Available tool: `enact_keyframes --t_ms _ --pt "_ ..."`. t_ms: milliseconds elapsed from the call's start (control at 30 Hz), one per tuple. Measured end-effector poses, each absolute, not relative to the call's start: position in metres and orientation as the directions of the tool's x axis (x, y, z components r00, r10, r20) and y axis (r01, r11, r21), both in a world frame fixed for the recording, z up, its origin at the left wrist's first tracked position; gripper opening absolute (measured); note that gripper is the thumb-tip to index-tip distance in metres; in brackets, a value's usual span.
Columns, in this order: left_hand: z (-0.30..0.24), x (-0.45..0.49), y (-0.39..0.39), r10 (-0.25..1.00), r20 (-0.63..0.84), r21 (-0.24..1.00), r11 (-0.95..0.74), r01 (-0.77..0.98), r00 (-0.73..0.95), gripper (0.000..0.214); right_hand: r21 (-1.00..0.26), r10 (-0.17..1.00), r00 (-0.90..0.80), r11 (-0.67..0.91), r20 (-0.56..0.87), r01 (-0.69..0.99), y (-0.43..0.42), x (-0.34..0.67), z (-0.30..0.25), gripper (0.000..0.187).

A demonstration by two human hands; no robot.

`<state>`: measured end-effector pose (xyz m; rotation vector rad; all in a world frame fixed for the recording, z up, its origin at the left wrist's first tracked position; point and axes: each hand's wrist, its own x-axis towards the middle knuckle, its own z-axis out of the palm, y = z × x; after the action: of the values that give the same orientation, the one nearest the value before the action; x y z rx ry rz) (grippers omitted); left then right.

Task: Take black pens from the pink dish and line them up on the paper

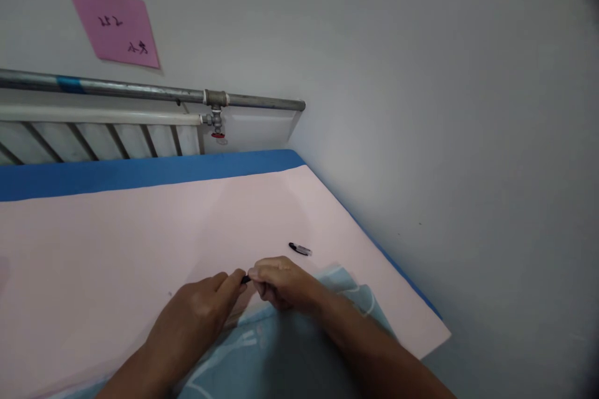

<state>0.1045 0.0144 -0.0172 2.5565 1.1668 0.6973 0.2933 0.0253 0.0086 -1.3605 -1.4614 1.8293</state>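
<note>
My left hand (203, 308) and my right hand (278, 280) meet just above the near edge of the pink table sheet, fingers closed. Between their fingertips runs a short black piece of a pen (246, 279), pinched from both sides. The rest of the pen is hidden inside my hands. A pen cap (300, 249), clear with a black clip, lies on the sheet a little beyond my right hand.
Pink sheeting (140, 243) covers a blue tabletop (154, 168). Light blue patterned cloth (262, 355) lies under my forearms. A white wall (444, 168) borders the right side. Behind stand a radiator (93, 137), a metal pipe (154, 90) and a red-handled valve (217, 124).
</note>
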Motion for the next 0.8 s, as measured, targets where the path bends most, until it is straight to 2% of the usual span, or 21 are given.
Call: enact_keyframes --t_ms 33,100,200,267,333,367,433,500,700,733,800 --pt "-0.018 0.104 0.015 0.773 0.286 0.408 -0.632 0.658 0.566 0.029 -0.900 0.794 -0.424 -0.372 -0.435 0.227 0.025 0.292 0.008 0.028" --pt "-0.018 0.106 0.017 0.809 0.169 0.490 -0.565 0.664 0.564 0.030 -0.916 0.830 -0.400 -0.303 -0.389 0.261 0.025 0.290 0.008 0.029" --pt "-0.012 0.109 0.020 0.843 0.056 0.644 -0.440 0.626 0.535 0.032 -0.904 0.943 -0.290 -0.023 -0.161 0.426 0.027 0.298 0.011 0.032" --pt "-0.006 0.110 0.020 0.864 0.004 0.715 -0.354 0.603 0.504 0.033 -0.764 0.989 -0.139 0.122 0.042 0.634 0.031 0.311 0.014 0.031" --pt "0.001 0.109 0.020 0.878 -0.042 0.748 -0.289 0.597 0.478 0.034 -0.528 0.984 -0.001 0.097 0.178 0.844 0.035 0.328 0.014 0.022" --pt "0.004 0.109 0.019 0.881 -0.063 0.758 -0.263 0.596 0.469 0.034 -0.418 0.983 0.019 0.060 0.183 0.907 0.038 0.336 0.013 0.019" --pt "0.009 0.108 0.019 0.886 -0.098 0.770 -0.221 0.599 0.453 0.036 -0.248 0.996 0.050 -0.031 0.072 0.968 0.041 0.348 0.009 0.017" --pt "0.011 0.108 0.018 0.893 -0.109 0.780 -0.195 0.595 0.436 0.037 -0.166 0.999 0.032 -0.038 -0.036 0.985 0.044 0.353 0.004 0.016" --pt "0.005 0.109 0.021 0.895 -0.108 0.806 -0.177 0.565 0.434 0.037 -0.189 0.996 -0.043 0.028 -0.075 0.982 0.044 0.348 0.000 0.012" --pt "0.005 0.109 0.021 0.893 -0.113 0.811 -0.170 0.560 0.436 0.037 -0.252 0.996 -0.060 0.043 -0.063 0.967 0.043 0.346 0.002 0.010" --pt "0.006 0.110 0.021 0.890 -0.122 0.825 -0.156 0.544 0.440 0.036 -0.518 0.997 -0.071 0.051 -0.020 0.854 0.043 0.342 0.004 0.008"
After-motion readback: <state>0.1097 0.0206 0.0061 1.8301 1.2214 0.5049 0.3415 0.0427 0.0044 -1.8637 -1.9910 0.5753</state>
